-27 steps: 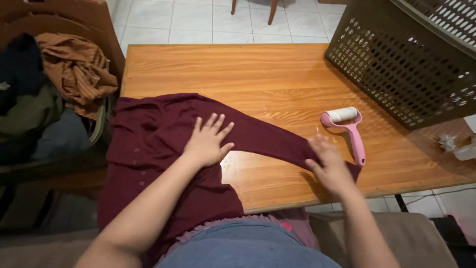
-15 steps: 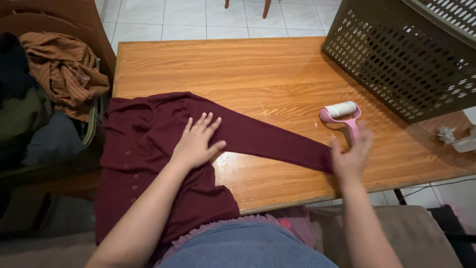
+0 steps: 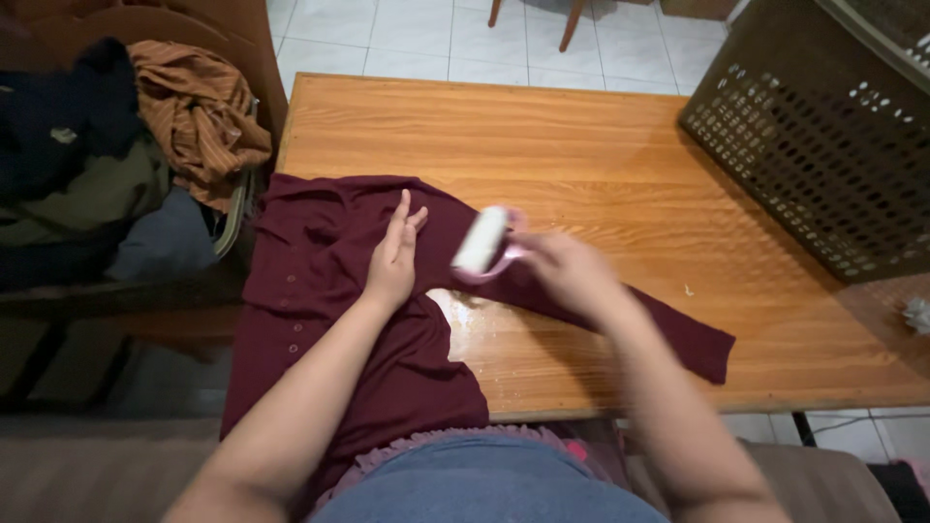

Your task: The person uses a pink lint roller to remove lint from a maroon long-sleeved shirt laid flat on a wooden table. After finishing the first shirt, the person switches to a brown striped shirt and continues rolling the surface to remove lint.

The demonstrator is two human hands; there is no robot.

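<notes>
A dark maroon long-sleeved shirt (image 3: 320, 291) lies across the left part of the wooden table (image 3: 581, 155), its body hanging over the near edge and one sleeve stretched out to the right. My left hand (image 3: 392, 257) presses flat on the shirt near the shoulder, fingers together. My right hand (image 3: 567, 271) grips the pink handle of a lint roller (image 3: 481, 242), whose white roll rests on the upper sleeve just right of my left hand. The frame is slightly blurred around the roller.
A dark perforated plastic laundry basket (image 3: 823, 145) stands at the table's far right. A pile of clothes, brown striped and dark ones (image 3: 126, 145), sits on a chair to the left. A crumpled scrap (image 3: 915, 312) lies at the right edge. Tiled floor lies beyond.
My right hand left the sleeve end, picked up the pink lint roller from the table and brought it left onto the upper sleeve. My left hand stays on the shirt.
</notes>
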